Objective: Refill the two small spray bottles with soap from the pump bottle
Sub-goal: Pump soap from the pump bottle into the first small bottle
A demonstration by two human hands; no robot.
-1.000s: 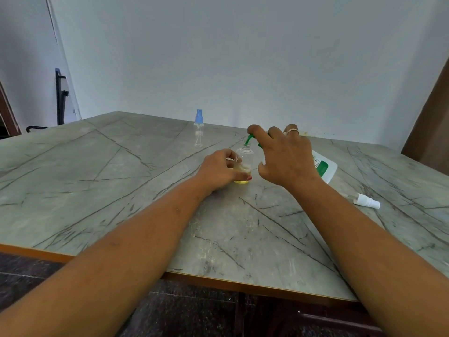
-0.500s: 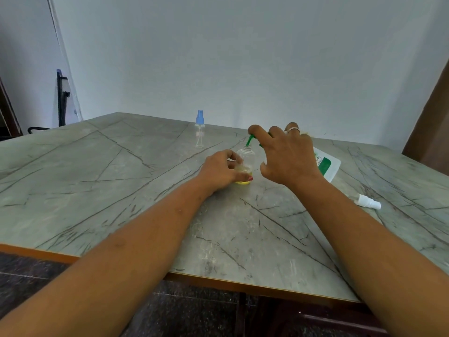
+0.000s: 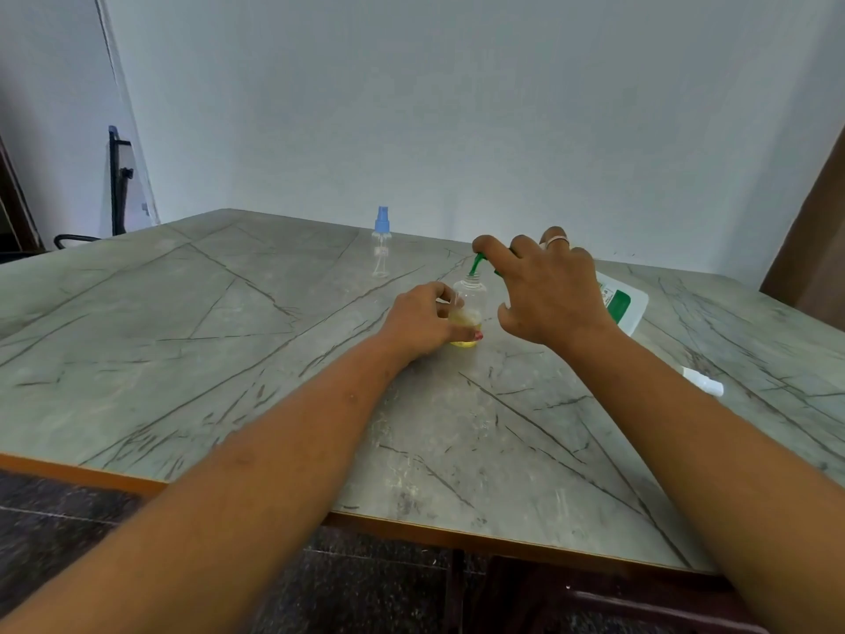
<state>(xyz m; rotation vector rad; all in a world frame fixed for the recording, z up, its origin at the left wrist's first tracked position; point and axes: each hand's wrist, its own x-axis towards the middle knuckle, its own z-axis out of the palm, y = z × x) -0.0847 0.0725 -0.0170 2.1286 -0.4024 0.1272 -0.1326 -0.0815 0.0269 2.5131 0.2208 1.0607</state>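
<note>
My left hand [image 3: 423, 320] grips a small clear spray bottle [image 3: 470, 298] standing upright on the table, uncapped, with yellow soap in its lower part. My right hand [image 3: 551, 290] rests on top of the white pump bottle [image 3: 622, 304], fingers pressing the green pump head [image 3: 479, 264], whose nozzle points down at the small bottle's mouth. Most of the pump bottle is hidden behind my right hand. A second small clear spray bottle [image 3: 382, 242] with a blue cap stands farther back on the table. A white spray cap [image 3: 704, 383] lies on the table to the right.
The grey marble-patterned table [image 3: 228, 340] has an orange front edge. A pale wall stands close behind it. A black chair [image 3: 116, 185] is at the far left and a brown wooden panel [image 3: 818, 231] at the right edge.
Both hands stay in place on the small bottle and the pump. The view has shifted very slightly; nothing else has moved.
</note>
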